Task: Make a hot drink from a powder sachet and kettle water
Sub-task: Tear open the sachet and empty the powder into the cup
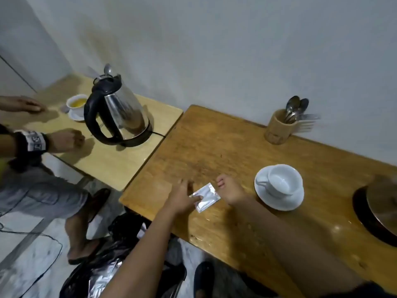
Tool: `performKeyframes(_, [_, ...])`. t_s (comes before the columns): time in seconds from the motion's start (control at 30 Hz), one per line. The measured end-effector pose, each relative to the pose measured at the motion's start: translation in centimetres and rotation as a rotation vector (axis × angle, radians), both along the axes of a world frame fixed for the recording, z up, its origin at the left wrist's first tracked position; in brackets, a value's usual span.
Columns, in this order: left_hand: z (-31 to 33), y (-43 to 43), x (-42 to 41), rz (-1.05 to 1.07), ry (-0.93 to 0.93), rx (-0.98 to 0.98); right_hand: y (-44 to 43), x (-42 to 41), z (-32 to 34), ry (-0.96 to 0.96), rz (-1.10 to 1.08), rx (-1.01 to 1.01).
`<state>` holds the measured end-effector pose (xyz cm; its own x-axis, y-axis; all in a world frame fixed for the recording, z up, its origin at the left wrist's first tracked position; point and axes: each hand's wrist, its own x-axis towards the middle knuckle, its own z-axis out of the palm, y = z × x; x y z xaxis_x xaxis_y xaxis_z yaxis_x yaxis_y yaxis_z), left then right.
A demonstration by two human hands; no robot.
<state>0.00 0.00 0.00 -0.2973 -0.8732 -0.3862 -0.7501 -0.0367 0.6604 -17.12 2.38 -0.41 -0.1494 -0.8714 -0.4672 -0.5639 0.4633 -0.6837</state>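
Note:
A silver powder sachet (pixel 206 196) lies flat on the brown wooden table (pixel 225 147), near its front left corner. My left hand (pixel 182 196) presses its fingertips on the sachet's left edge. My right hand (pixel 228 190) rests on the table just right of the sachet, touching its right corner, fingers curled. An empty white cup (pixel 281 179) stands on a white saucer (pixel 279 202) to the right of my hands. A steel kettle (pixel 120 110) with a black handle sits on its base on the lighter table at the left.
Another person sits at the left, both hands (pixel 64 139) on the lighter table (pixel 111 164), near a second cup of yellow drink (pixel 77 103). A wooden holder with spoons and forks (pixel 281 127) stands by the wall. A round metal lid (pixel 382 207) lies at the right edge. Black bags (pixel 120 265) are on the floor.

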Motion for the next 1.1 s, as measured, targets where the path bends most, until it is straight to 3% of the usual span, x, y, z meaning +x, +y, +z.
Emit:
performKeyframes(0.2, [-1.2, 0.9, -0.8, -0.032, -0.068, -0.135, -0.5, 1.2, -1.1, 0.073, -0.063, -0.018])
performKeyframes(0.5, [-1.6, 0.1, -1.0, -0.065, -0.002, -0.071, -0.3, 2.1, -0.8, 0.075, -0.11, -0.042])
performKeyframes(0.87, [4.0, -1.8, -5.3, -0.015, 0.592, 0.208, 1.6, -3.9, 8.5, -0.101, -0.133, -0.22])
performKeyframes(1.1, [8.6, -2.3, -12.4, -0.299, 0.652, 0.266, 3.4, -10.1, 13.8, 0.041, -0.165, -0.276])
